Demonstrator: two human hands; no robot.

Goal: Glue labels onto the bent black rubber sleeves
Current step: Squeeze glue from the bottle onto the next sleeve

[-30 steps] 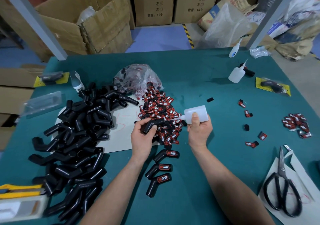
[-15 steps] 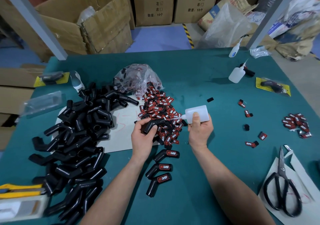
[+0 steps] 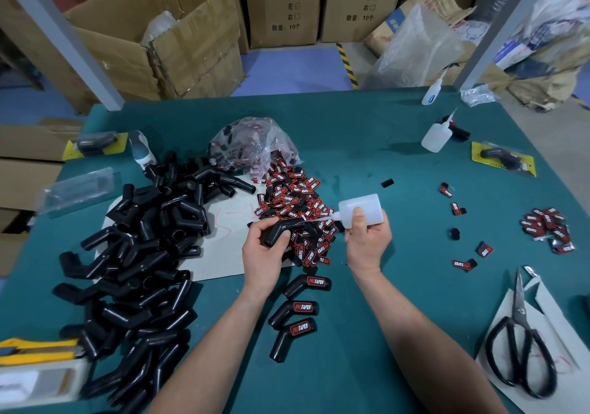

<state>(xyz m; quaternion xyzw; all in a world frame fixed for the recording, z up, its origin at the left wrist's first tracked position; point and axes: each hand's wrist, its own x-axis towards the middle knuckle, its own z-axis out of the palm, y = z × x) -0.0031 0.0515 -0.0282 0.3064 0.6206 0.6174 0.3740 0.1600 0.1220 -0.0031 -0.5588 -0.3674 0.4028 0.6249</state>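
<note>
Two hands work above the counter [image 3: 367, 145]: left hand [image 3: 262, 255] grips a sleeve [image 3: 278, 229], right hand [image 3: 367, 239] squeezes a glue bottle [image 3: 360, 207], nozzle at the sleeve.

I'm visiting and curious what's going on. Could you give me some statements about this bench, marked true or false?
1. The left hand holds a bent black sleeve. True.
2. The right hand holds the scissors. False: it grips a white glue bottle; the scissors lie on paper.
3. Three labelled sleeves lie on the green table. True.
4. The bottle's nozzle points away from the held sleeve. False: it points at it.
</note>
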